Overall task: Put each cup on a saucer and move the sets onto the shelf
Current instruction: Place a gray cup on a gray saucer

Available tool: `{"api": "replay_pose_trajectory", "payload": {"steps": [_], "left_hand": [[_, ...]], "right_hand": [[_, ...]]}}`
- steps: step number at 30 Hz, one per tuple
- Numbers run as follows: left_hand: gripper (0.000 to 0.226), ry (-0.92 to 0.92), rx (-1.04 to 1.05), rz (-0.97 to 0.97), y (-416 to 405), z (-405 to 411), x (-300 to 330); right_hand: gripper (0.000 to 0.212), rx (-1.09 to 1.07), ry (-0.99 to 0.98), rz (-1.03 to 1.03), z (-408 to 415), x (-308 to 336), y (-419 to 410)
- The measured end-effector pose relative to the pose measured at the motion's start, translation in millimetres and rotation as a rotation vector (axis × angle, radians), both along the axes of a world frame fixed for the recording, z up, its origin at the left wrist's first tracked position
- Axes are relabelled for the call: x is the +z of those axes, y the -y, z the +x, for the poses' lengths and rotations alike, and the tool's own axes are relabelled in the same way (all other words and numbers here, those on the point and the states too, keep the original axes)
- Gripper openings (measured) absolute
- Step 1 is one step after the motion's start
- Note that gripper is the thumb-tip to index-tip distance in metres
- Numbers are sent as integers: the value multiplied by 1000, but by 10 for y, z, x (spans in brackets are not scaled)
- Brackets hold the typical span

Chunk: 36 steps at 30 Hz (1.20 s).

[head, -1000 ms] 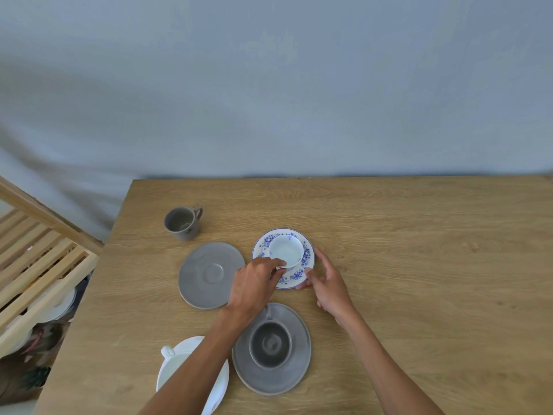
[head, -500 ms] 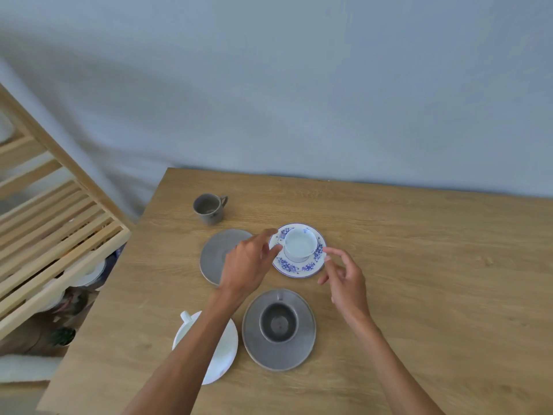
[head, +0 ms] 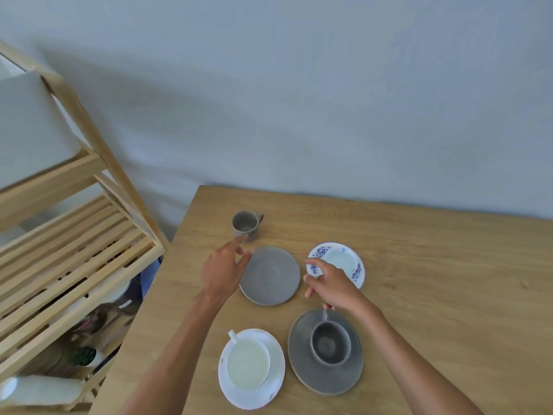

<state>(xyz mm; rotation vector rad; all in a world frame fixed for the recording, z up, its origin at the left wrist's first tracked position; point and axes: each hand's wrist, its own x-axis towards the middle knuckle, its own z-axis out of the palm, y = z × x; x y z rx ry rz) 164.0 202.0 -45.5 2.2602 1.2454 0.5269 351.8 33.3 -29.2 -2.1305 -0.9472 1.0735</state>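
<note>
A small grey cup (head: 246, 226) stands alone near the table's far left corner. My left hand (head: 223, 272) reaches toward it with fingers apart, the fingertip just short of its base. A bare grey saucer (head: 270, 275) lies right of that hand. My right hand (head: 333, 284) hovers open over the near edge of a blue-flowered saucer (head: 357, 272) that carries a white cup (head: 341, 259). Closer to me, a grey cup (head: 330, 342) sits on a grey saucer (head: 302, 363), and a white cup (head: 247, 362) on a white saucer (head: 276, 381).
A slatted wooden shelf (head: 74, 253) stands left of the wooden table (head: 449, 295), with clutter on its lower level. A grey wall runs behind the table.
Both hands let go of the blue-flowered set. My left hand moved left toward the lone grey cup; my right hand drew back slightly. The camera swung left, showing more shelf.
</note>
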Motion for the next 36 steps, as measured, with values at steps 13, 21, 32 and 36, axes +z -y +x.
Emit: {"api": "replay_pose_trajectory", "payload": {"steps": [13,21,32,36], "left_hand": [[40,-73,-69,14,-491,104,-160],[24,4,-68,-4,-640,161,-265],[17,180,-86,-8,-651,1,-293],[13,227,-122,-28,-511,-204,-212]], "right_hand": [[55,122,116,-103,-118,-245,-388],[66,-9,-31,-122,-93,-352,-484],[64,-94,-126,-79,-109,-424,-610],[60,-142,-139,-48,-153,-437,-689]]}}
